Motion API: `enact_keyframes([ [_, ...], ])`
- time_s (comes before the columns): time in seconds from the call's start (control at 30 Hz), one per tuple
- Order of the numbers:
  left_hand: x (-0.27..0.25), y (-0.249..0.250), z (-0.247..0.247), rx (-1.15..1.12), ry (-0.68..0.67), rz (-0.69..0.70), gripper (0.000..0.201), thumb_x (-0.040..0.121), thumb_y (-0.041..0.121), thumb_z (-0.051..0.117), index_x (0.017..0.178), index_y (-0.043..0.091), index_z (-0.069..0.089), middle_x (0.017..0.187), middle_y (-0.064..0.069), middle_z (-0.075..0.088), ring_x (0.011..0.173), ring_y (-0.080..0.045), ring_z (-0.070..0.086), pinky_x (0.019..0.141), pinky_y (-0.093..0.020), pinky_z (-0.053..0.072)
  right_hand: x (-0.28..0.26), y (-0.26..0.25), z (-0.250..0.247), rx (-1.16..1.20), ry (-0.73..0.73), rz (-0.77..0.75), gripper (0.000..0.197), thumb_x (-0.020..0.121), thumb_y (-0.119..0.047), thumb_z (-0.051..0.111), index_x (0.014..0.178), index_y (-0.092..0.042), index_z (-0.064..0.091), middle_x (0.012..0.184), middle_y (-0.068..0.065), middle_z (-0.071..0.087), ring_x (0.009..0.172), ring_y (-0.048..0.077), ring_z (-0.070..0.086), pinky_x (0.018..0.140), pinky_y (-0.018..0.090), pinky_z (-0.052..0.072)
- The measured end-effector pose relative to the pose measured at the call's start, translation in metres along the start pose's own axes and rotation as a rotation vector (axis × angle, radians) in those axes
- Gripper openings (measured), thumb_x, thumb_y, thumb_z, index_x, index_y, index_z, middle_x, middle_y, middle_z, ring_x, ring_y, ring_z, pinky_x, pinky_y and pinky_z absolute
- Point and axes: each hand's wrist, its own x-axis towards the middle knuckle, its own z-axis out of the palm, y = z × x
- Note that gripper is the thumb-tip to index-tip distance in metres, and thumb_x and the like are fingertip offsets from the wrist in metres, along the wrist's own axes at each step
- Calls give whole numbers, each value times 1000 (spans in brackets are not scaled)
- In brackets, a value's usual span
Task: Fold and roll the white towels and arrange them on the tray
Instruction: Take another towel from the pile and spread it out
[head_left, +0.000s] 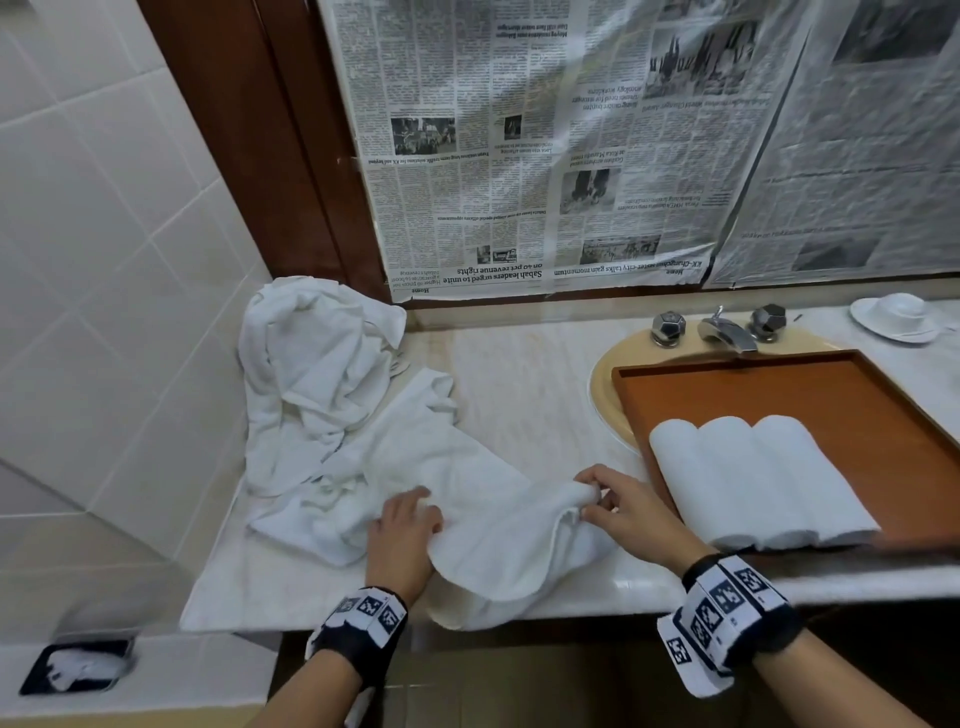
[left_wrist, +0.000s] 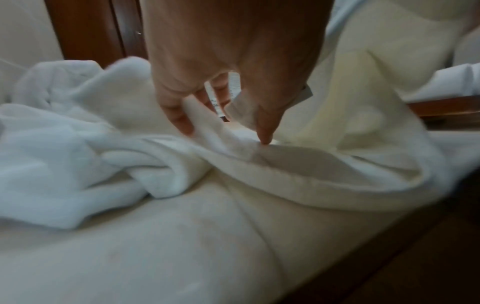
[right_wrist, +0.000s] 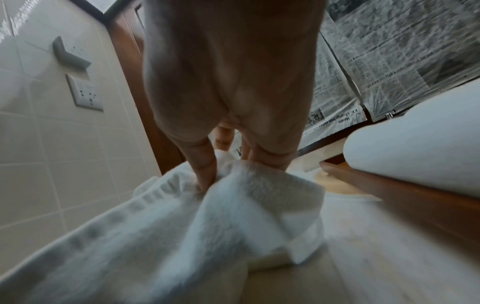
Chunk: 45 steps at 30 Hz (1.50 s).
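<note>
We pinch the loose towel (head_left: 498, 525) at two edges on the bench (head_left: 524, 384) — left hand (head_left: 402, 535) and right hand (head_left: 623, 506) well apart, probably to spread it flat for folding — beside the tray (head_left: 810, 384) holding three rolled towels (head_left: 753, 478).

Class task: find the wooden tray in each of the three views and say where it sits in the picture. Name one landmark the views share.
Head: wooden tray at right, over the basin, three rolled towels on it.
Left wrist: only a brown strip at the right edge, probably its rim.
Right wrist: its rim at lower right.
Shared landmark: the towel being handled, which both hands pinch.
</note>
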Motion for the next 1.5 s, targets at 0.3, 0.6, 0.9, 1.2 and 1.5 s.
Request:
enact_keyframes([
  [0.3,14,-33,-19,107,-79,-156,26,79,14,56,101,26,62,110,3,61,102,-26,58,84,-39,41,7,-3,46,-47,-15,133,46,93,-20,65,135,-33,51,108,-5,60,82,4,59,69,6,41],
  [0.6,-25,20,-8,-555,-198,281,17,83,29,68,98,23,64,96,10,66,89,-8,59,75,-14,40,10,-26,77,-340,-313,-60,88,92,-11,55,153,-52,8,94,-7,44,76,7,49,75,17,40],
  [0.9,-21,-11,-2,-614,-198,161,30,79,39,64,108,29,66,113,14,66,107,-4,59,96,-17,41,28,-25,103,-311,-223,28,53,87,-14,64,139,-21,54,122,7,54,112,24,56,99,27,39],
  [1.2,5,-15,-17,-723,-205,71,27,79,30,73,103,36,64,108,21,66,99,-1,61,90,-24,49,37,-21,88,-58,-80,62,45,83,-13,72,126,-22,64,117,-6,63,72,-4,54,73,5,40],
  [1.5,27,-43,-29,-621,-107,4,35,86,25,75,118,31,62,121,16,61,109,-5,57,94,-29,48,52,-12,82,73,-92,131,45,79,-25,81,121,-28,67,109,-8,63,84,2,56,87,20,48],
])
